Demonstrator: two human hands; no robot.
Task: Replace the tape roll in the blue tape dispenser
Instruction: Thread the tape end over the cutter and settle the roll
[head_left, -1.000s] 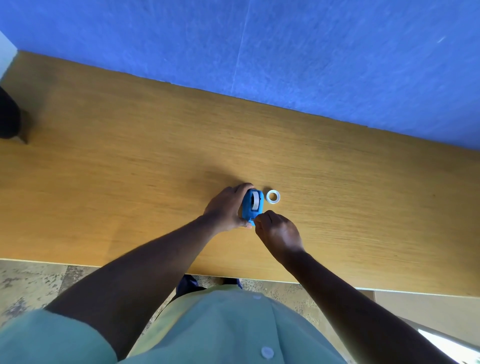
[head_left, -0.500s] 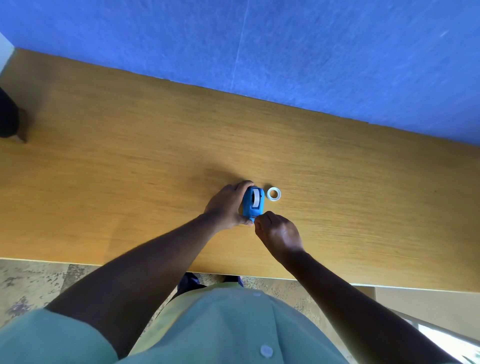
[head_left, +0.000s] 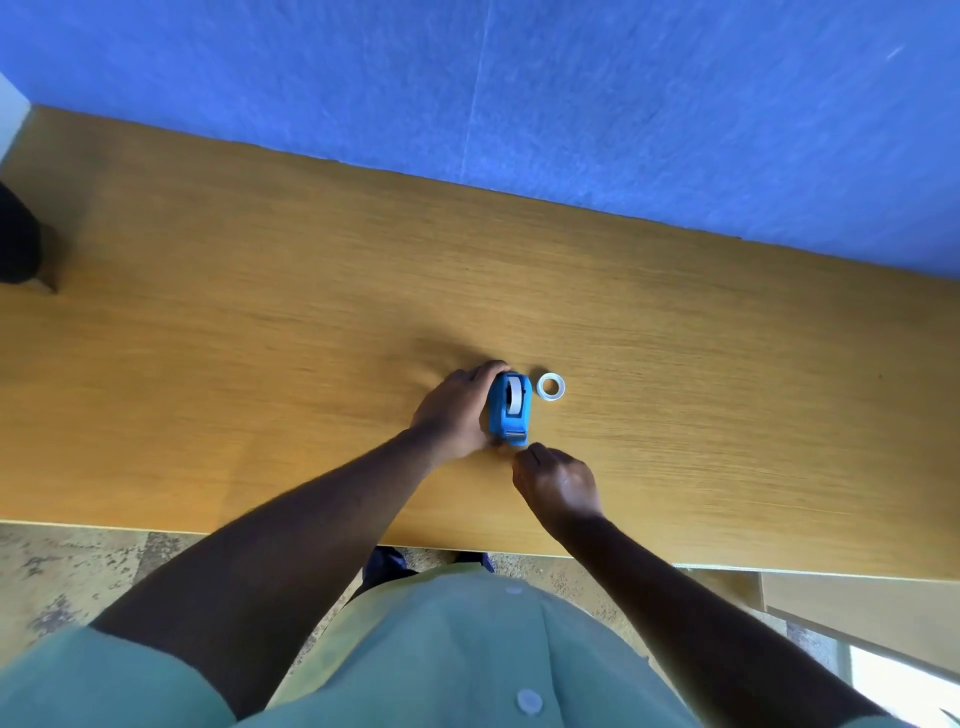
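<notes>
Centrally placed on a wooden desk (head_left: 260, 322): a blue tape dispenser (head_left: 509, 410), upright, with a white tape roll (head_left: 514, 395) seated in its top slot. Left hand (head_left: 453, 413) wrapped around the dispenser's left side, fingers (head_left: 485, 370) curled over its far end, gripping it. Right hand (head_left: 558, 483) just beside the dispenser's near end, at the cutter, fingers bunched as if pinching; whether anything is held, impossible to tell. Just right of the dispenser, not touching it, a small white ring (head_left: 550, 387) lying flat. Beyond the desk, a blue wall (head_left: 623, 104). Below, a green buttoned shirt (head_left: 441, 665).
</notes>
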